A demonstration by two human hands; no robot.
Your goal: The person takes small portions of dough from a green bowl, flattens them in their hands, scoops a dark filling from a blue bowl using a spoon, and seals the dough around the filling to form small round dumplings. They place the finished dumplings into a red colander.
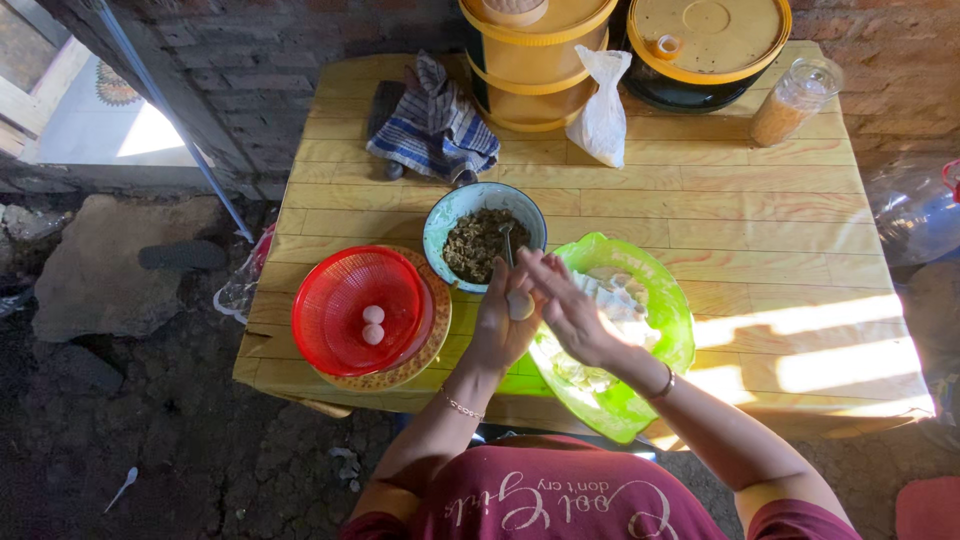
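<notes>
My left hand and my right hand meet over the table's front edge, both pressed around a small pale dough ball. Just behind them stands a light blue bowl of dark chopped filling with a spoon in it. Under my right hand lies a green plastic bowl holding pale dough pieces. To the left, a red plastic basket on a patterned plate holds two small dough balls.
The yellow wooden table carries a striped cloth, a tied white plastic bag, a stacked yellow container, a round yellow-lidded pot and a clear jar. Brick wall behind; dirt floor at left.
</notes>
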